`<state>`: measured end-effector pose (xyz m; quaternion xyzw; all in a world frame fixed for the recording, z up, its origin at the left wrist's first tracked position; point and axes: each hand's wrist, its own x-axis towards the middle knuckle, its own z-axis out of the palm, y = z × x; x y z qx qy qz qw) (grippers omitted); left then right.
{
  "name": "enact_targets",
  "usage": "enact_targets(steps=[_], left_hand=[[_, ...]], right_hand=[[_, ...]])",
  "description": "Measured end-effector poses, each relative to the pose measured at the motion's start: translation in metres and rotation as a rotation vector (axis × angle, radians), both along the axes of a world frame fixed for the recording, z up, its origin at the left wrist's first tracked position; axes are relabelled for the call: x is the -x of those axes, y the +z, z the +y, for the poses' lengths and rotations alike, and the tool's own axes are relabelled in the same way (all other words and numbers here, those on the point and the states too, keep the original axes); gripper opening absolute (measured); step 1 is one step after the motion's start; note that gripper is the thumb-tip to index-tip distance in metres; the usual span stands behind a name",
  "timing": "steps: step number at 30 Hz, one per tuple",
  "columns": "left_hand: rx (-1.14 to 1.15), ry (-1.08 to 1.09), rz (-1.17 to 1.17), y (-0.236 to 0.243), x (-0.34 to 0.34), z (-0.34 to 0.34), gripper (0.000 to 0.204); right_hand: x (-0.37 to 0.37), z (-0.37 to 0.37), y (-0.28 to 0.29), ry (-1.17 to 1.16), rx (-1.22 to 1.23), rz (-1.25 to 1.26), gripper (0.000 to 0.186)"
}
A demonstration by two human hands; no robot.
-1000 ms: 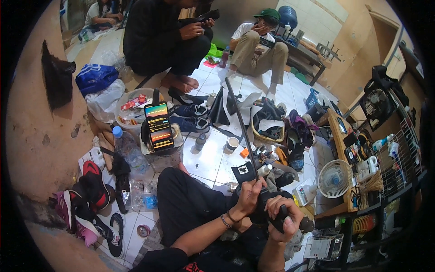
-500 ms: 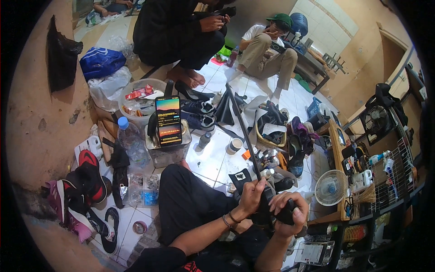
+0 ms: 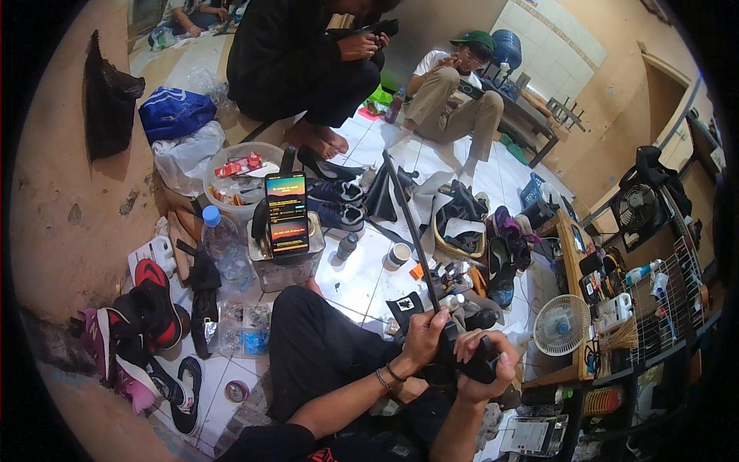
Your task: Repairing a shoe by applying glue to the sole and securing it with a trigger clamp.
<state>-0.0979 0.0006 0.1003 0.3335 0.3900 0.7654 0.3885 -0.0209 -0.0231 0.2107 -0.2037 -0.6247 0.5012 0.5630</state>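
My left hand is closed in a pinch at the lower end of a long, narrow black strip. The strip slants up and away from my fist, toward the shoes on the floor. My right hand curls its fingers around a rounded black object, which looks like part of a shoe; its lower part is hidden among dark clothing. Both hands are close together over my lap. Just beyond them lies a black piece with a small white patch.
A phone leans on a clear container, beside a water bottle. Several shoes lie at left. A cup and a yellow basket stand ahead; a fan stands at right. Two people sit or squat beyond.
My right hand has shifted slightly, and more of the black object shows between its fingers. My left hand keeps its hold on the strip. The view has tilted a little.
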Motion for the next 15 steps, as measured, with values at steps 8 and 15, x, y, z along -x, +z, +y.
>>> enact_targets(steps=[8,15], left_hand=[[-0.054,0.030,-0.057,0.005,-0.007,-0.001,0.049],[0.005,-0.089,-0.062,-0.005,-0.009,0.001,0.047]], right_hand=[[-0.005,-0.002,-0.002,-0.009,-0.055,-0.014,0.046],[-0.011,0.003,0.000,0.025,-0.021,-0.037,0.046]])
